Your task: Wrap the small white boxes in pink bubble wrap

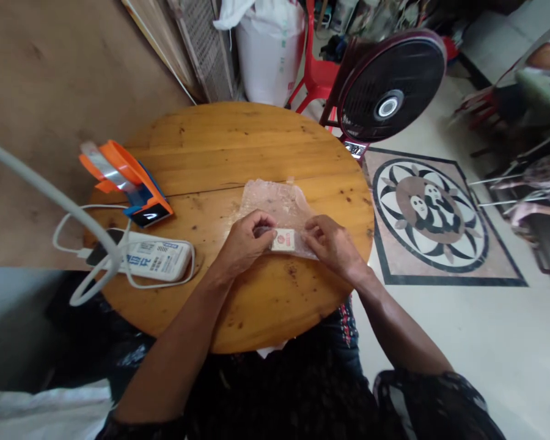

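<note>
A small white box with a red print (283, 239) lies on the near edge of a sheet of clear bubble wrap (275, 199), on the round wooden table (238, 140). My left hand (249, 239) is at the box's left end, thumb and fingers pinched on the wrap's near edge. To the right of the box, my right hand (329, 243) has its thumb and fingers closed on the wrap's near right part. The far part of the wrap lies flat beyond both hands.
An orange and blue tape dispenser (142, 189), a power strip (158, 260) and a white cable (50, 183) are at the left. A black fan (389, 91) stands beyond the right edge. At the far right, a person's arm (547, 60) shows.
</note>
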Demonstrator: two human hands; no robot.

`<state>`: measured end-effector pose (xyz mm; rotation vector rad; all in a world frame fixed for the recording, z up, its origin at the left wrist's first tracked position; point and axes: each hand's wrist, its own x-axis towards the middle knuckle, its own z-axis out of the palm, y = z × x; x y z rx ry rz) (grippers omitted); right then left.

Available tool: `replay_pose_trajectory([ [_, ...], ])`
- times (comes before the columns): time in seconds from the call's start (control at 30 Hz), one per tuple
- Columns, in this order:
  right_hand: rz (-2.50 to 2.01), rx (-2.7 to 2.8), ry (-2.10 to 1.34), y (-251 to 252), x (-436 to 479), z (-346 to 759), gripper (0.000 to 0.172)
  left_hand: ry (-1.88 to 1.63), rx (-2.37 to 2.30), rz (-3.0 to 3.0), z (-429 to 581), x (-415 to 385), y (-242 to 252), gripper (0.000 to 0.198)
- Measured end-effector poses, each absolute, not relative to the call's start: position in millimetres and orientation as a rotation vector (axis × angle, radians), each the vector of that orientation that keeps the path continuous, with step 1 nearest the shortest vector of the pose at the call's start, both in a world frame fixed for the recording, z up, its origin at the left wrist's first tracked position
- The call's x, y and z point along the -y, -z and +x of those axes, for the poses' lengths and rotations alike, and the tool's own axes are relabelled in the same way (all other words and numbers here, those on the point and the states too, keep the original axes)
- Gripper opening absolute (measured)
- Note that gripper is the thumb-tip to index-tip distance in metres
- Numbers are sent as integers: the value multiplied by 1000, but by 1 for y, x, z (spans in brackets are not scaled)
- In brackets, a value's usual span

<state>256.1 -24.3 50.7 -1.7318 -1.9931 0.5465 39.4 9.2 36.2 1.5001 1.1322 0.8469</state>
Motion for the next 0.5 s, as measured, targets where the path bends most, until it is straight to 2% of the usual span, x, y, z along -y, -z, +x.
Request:
replay_pose_trajectory([
  [0.17, -1440, 2259, -356, -62, 27, 243, 25, -854, -1118, 1523, 40, -9, -38, 21],
  [0.37, -1388, 2389, -269, -71, 23, 234, 39, -829, -1107, 1530, 41, -10, -41, 27],
  [0.5, -1239, 2447, -171, -68, 20, 233, 27, -800, -1106, 1521, 42, -13, -40, 33],
])
